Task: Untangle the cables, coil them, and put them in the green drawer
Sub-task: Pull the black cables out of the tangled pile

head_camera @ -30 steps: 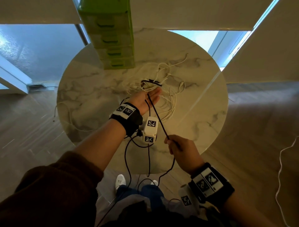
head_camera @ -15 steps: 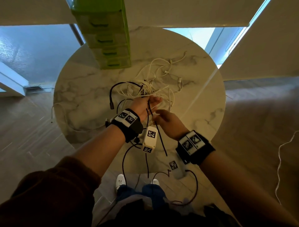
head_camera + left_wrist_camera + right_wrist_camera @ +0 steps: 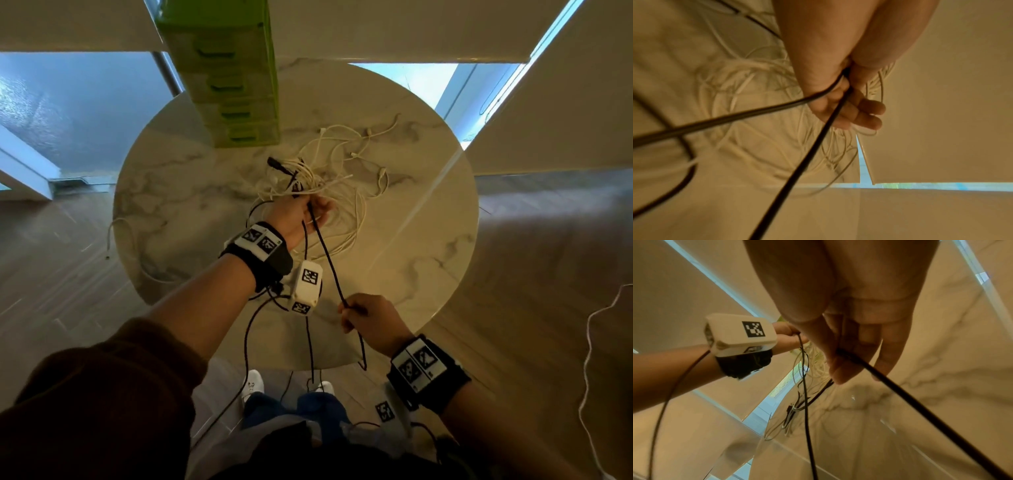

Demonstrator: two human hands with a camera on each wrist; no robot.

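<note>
black cable (image 3: pixel 328 260) between both hands

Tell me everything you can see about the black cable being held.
The black cable is thin, dark and round. It runs taut from the left hand, which grips it over the white cable tangle, down to the right hand, which pinches it. Below that grip it hangs slack past the table edge.

Thin black cable (image 3: pixel 329 263); cream-white cable tangle (image 3: pixel 337 178); lime-green plastic drawer unit (image 3: pixel 236 85); grey-veined white marble round table (image 3: pixel 428 240).
</note>
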